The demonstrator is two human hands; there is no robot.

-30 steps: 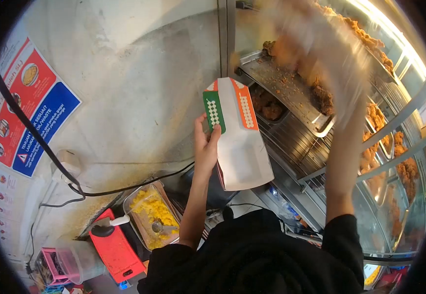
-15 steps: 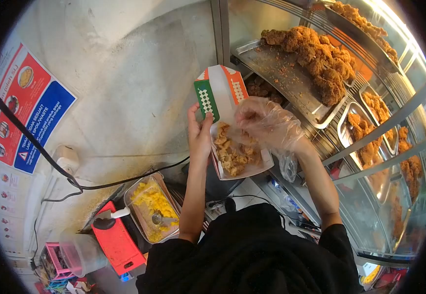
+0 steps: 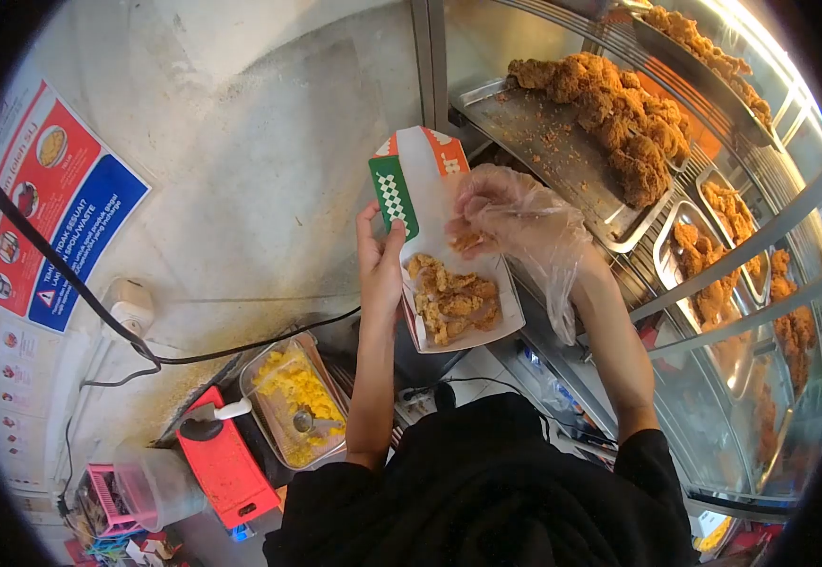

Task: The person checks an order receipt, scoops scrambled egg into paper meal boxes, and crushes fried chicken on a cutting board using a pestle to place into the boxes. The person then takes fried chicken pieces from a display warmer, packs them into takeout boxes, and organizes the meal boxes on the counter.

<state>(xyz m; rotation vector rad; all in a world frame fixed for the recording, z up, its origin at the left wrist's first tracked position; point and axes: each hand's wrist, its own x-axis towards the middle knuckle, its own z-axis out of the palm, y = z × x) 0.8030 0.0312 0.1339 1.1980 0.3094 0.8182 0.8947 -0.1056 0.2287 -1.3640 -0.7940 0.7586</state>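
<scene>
Draws the gloved right hand [image 3: 515, 215] slightly back from the chicken [image 3: 453, 300] since half a second ago, baring more of it. Pinches, apparently, a small piece [image 3: 468, 243] between right fingertips bent nearly together, over the box [image 3: 434, 243]. Grips the box by its side with the left hand [image 3: 380, 266], curling the fingers close and laying the thumb on the green flap [image 3: 392, 194]. Carries the chicken just right of the left fingers, nearer the body than the right. Faces a crumb-strewn tray [image 3: 534, 132] just beyond the right fingers.
</scene>
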